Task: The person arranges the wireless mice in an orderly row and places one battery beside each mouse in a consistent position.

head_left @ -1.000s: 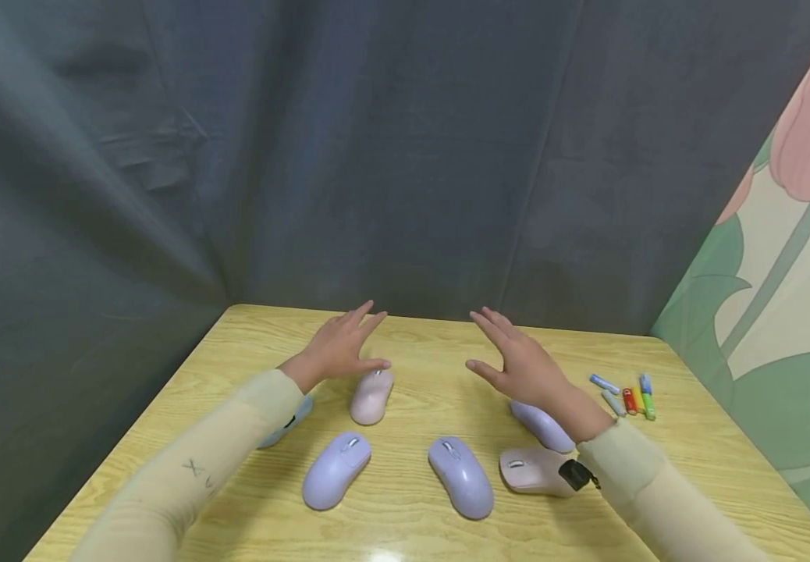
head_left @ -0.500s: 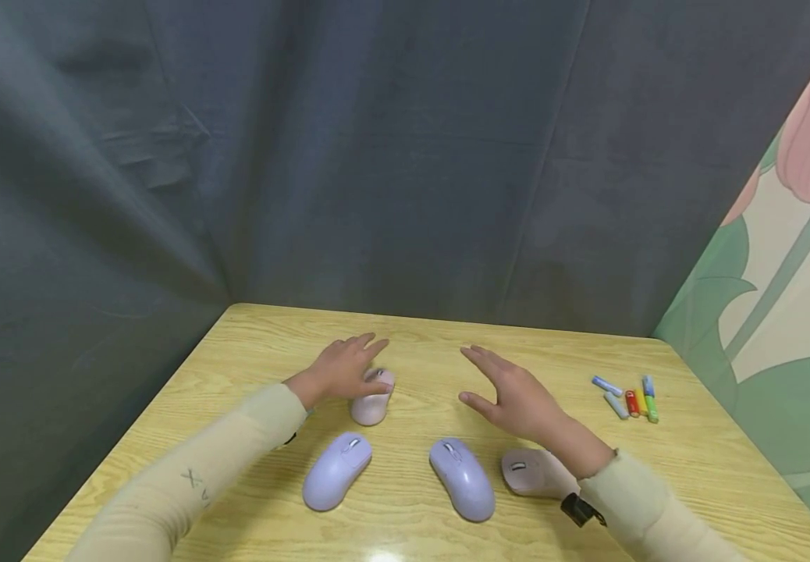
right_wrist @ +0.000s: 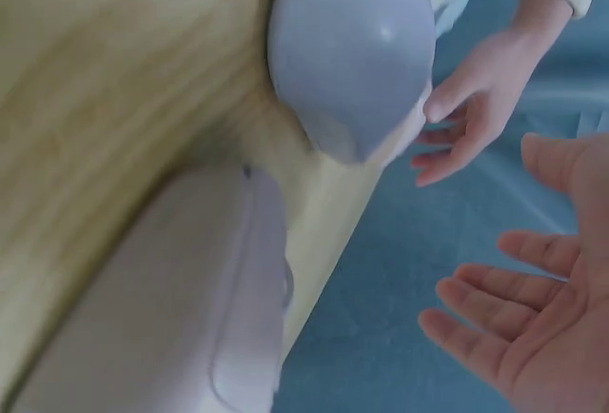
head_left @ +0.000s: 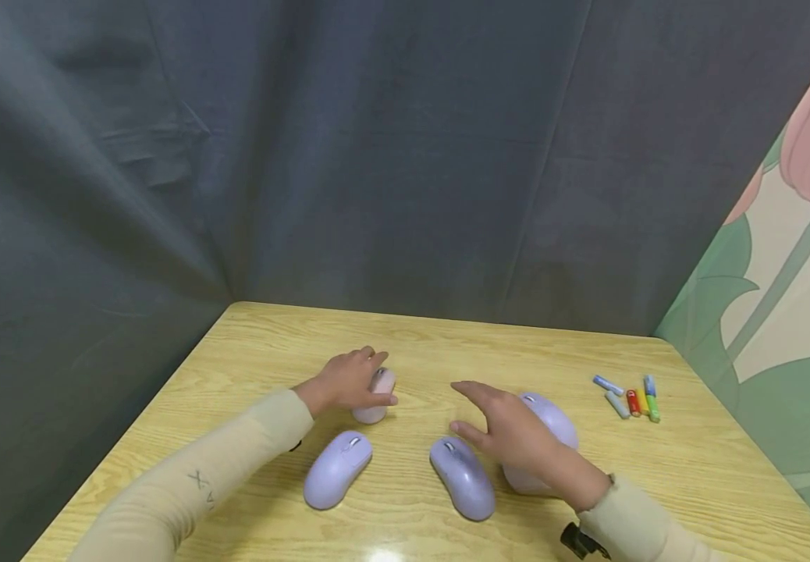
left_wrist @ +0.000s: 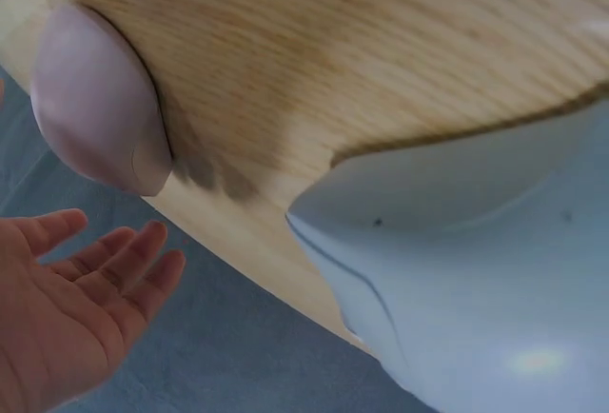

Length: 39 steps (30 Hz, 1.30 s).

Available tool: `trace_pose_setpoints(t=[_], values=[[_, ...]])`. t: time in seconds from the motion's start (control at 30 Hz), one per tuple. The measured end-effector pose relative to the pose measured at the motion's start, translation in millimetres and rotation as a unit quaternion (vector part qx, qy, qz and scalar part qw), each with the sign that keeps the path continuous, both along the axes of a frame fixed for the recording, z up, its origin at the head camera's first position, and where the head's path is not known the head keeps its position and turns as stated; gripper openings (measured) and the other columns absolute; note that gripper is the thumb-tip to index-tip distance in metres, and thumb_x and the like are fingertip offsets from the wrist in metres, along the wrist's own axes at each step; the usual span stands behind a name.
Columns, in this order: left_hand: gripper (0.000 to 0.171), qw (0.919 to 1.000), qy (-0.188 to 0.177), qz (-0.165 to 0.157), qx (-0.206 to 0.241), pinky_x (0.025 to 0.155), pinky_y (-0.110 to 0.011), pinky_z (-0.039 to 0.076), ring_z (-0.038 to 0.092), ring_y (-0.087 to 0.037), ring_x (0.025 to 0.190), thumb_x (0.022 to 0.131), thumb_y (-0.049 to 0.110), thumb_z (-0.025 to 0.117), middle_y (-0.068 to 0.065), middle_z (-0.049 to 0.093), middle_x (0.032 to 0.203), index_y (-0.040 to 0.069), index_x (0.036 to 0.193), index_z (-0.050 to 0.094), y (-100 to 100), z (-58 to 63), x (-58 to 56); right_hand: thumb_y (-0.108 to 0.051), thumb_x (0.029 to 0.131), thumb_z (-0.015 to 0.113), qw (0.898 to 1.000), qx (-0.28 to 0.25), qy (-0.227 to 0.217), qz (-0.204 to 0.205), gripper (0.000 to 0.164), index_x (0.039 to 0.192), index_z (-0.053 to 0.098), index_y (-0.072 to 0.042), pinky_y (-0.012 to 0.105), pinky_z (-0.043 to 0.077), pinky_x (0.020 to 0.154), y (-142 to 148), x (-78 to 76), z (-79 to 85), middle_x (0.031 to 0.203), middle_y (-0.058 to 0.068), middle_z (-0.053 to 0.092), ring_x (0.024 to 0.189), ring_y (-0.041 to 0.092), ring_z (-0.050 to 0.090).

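My left hand [head_left: 349, 381], fingers extended, hovers over a pale pink computer mouse [head_left: 370, 414], partly covering it in the head view. The left wrist view shows a gap between that hand and the pink mouse [left_wrist: 100, 99]; a light blue mouse [left_wrist: 476, 270] is close to the camera. My right hand [head_left: 513, 429] hangs with spread fingers above the right-hand mice. It partly hides a lavender mouse [head_left: 554, 421] and a pinkish mouse [head_left: 527, 481]. Another lavender mouse [head_left: 463, 480] lies just left of it. Neither hand holds anything.
One more lavender mouse [head_left: 337, 471] lies at the front left of the wooden table [head_left: 271, 336]. Several small coloured cylinders, like batteries [head_left: 633, 402], lie at the right. A dark curtain [head_left: 405, 156] hangs behind the table.
Both hands have come down and nearer, the left over the pink mouse, the right towards the lavender mice. The mice stay where they were.
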<state>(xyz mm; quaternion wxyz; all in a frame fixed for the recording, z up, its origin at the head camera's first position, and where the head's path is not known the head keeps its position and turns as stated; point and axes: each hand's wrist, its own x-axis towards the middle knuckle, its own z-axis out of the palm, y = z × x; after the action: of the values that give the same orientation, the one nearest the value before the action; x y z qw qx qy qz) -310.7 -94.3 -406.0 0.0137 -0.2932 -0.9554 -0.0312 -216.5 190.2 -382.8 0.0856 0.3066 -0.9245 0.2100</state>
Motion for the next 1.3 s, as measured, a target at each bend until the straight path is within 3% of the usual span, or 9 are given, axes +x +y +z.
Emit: trace_pose_setpoints(t=[0.27,0.47,0.8,1.03,1.3], values=[[0.093,0.9997,-0.01,0.024,0.0,0.081,-0.041,0.052,0.058,-0.029,0.109,0.083,0.071,0.055,-0.018,0.052,0.129,0.001,0.144,0.042,6,-4.7,2.4,-0.04,0.09,0.067,0.999,0.039,-0.011,-0.019,0.056,0.134,0.054,-0.006,0.044,0.05,0.086,-8,16.4,-9.3,0.124,0.011,0.061,0.108,0.027,0.062],[0.09,0.9996,0.0,0.028,-0.004,0.076,-0.038,0.053,0.06,-0.027,0.1,0.083,0.07,0.056,-0.017,0.054,0.119,-0.003,0.136,0.049,10,-5.0,3.4,-0.04,0.09,0.068,0.998,0.053,-0.029,-0.006,0.058,0.127,0.056,0.002,0.042,0.052,0.078,-15,22.7,-14.4,0.112,0.015,0.061,0.096,0.028,0.063],[0.085,0.9993,0.012,0.033,-0.012,0.071,-0.036,0.054,0.06,-0.023,0.085,0.082,0.071,0.057,-0.015,0.057,0.102,-0.006,0.119,0.059,13,-8.0,3.3,-0.044,0.088,0.069,0.994,0.087,-0.062,-0.036,0.063,0.125,0.055,0.004,0.044,0.052,0.078,-24,29.2,-25.7,0.108,0.017,0.059,0.096,0.031,0.062],[0.086,0.9988,-0.012,0.047,-0.003,0.075,-0.037,0.054,0.06,-0.024,0.084,0.081,0.069,0.06,-0.017,0.056,0.103,-0.007,0.119,0.059,14,-8.5,3.3,-0.046,0.088,0.068,0.993,0.101,-0.048,-0.03,0.063,0.122,0.057,0.006,0.041,0.053,0.074,-25,31.6,-32.7,0.103,0.015,0.059,0.09,0.027,0.062],[0.087,0.9985,-0.013,0.052,-0.01,0.075,-0.037,0.054,0.061,-0.026,0.084,0.081,0.071,0.057,-0.019,0.057,0.107,-0.007,0.12,0.059,14,-15.5,-2.3,-0.048,0.087,0.067,0.992,0.106,-0.043,-0.045,0.065,0.122,0.055,0.006,0.042,0.052,0.072,-28,33.4,-38.5,0.101,0.014,0.057,0.088,0.025,0.059]])
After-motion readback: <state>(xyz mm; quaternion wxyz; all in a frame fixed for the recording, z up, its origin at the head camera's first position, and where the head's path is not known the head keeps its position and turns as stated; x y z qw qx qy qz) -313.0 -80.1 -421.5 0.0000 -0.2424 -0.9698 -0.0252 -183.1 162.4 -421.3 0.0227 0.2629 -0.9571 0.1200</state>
